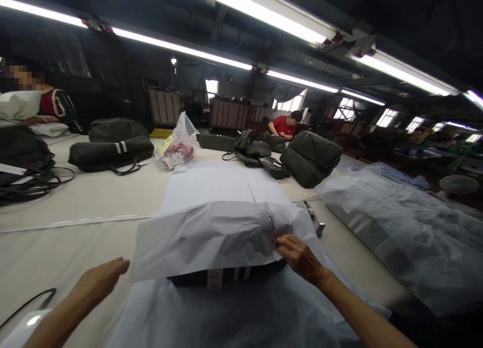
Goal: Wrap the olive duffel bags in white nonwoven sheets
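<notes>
A dark bag (188,279) with two white stripes and a white tag lies in front of me, mostly hidden beneath thin white wrapping paper (222,232). My right hand (300,255) is at the bag's right end, with its fingers closed on a gathered fold of that paper. To the left of the paper, my left hand (101,277) hangs over the table, fingers stretched out and holding nothing. Below the bag spreads another pale sheet (226,318). A small metal object (315,220) sits just behind my right hand.
Printed white sheets (207,182) lie beyond the bag. A clear plastic bag (177,147), a striped dark bag (109,154) and several dark bags (311,157) stand farther back. Plastic-covered goods (407,222) fill the right side. One co-worker (56,104) is at left, another (283,125) at the back.
</notes>
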The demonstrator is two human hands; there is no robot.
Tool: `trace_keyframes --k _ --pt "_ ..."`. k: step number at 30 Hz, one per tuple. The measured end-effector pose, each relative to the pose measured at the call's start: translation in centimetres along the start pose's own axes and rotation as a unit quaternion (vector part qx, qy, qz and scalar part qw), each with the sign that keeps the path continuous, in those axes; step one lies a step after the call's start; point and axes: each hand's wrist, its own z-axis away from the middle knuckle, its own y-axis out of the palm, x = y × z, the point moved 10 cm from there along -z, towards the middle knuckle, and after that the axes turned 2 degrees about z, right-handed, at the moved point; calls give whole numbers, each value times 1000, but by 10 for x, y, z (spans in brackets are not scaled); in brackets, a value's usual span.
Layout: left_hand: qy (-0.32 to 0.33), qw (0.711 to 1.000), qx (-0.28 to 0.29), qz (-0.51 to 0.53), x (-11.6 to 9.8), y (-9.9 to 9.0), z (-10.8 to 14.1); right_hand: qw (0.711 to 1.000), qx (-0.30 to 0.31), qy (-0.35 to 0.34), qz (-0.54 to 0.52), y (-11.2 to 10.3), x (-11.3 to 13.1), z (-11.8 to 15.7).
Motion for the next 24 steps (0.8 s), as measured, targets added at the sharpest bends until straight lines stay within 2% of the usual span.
trace_keyframes --k 2,3,5,7,8,10,13,15,17,18,21,22,24 --pt "-10 998 -54 -10 -6 -38 -38 1000 9 -4 -6 -2 0 0" --pt "10 996 -90 -19 -21 -60 -61 1000 13 -6 -7 -3 0 1" --pt "83 983 -164 -5 -73 -98 -108 1000 15 -9 -6 -7 1 2" --pt "168 969 -181 29 -136 -111 -150 1000 13 -10 -2 -12 2 3" --pt "205 964 -164 41 -167 -106 -167 1000 12 -11 -1 -14 3 3" --pt "263 958 -96 62 -218 -76 -190 1000 10 -10 1 -21 6 2" --pt "325 942 9 86 -265 -15 -192 1000 25 -15 -5 -31 18 4" --pt "353 930 37 95 -276 14 -181 998 54 -18 -26 -38 27 8" --pt "365 925 34 99 -278 27 -170 996 62 7 -67 -48 26 8" --pt "369 923 31 100 -277 29 -165 994 45 39 -90 -55 18 6" --pt "378 920 35 99 -278 28 -158 972 -45 193 -130 -66 -35 -9" --pt "378 920 37 97 -279 27 -157 959 -62 247 -127 -61 -56 -15" --pt "377 921 39 86 -281 28 -157 937 -56 330 -103 -35 -90 -26"
